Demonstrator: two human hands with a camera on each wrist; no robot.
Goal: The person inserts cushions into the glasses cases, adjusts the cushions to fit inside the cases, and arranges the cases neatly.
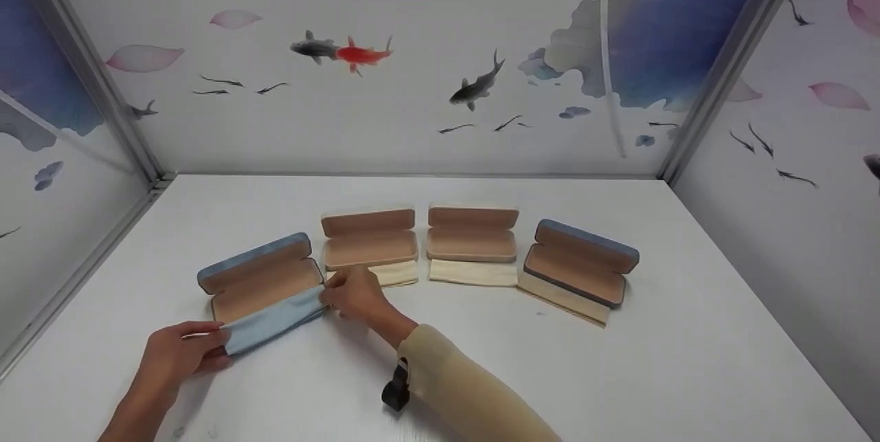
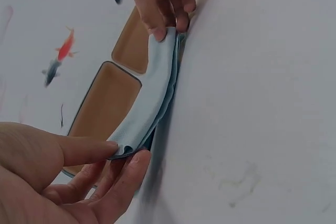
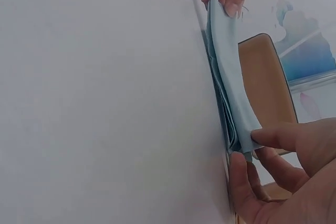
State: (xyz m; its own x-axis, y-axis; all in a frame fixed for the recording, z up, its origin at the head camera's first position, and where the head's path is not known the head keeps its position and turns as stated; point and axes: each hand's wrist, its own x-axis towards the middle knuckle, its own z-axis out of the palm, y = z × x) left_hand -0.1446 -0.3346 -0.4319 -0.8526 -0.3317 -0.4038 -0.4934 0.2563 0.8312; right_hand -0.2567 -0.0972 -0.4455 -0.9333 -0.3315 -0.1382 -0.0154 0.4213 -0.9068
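Note:
A folded light-blue cloth stretches between both hands, in front of an open blue glasses case with a tan lining. My left hand pinches the cloth's left end between thumb and fingers. At the other end, the right hand pinches the cloth beside the case's right corner. In the left wrist view the folded layers of the cloth show along its edge, and it bows slightly. The right wrist view has the cloth overlapping the tan inside of the case.
Two open glasses cases with pale outsides, one at centre left and one at centre right, stand behind folded cream cloths. Another open blue case stands at right with a cream cloth along its front. Printed panels enclose the white table.

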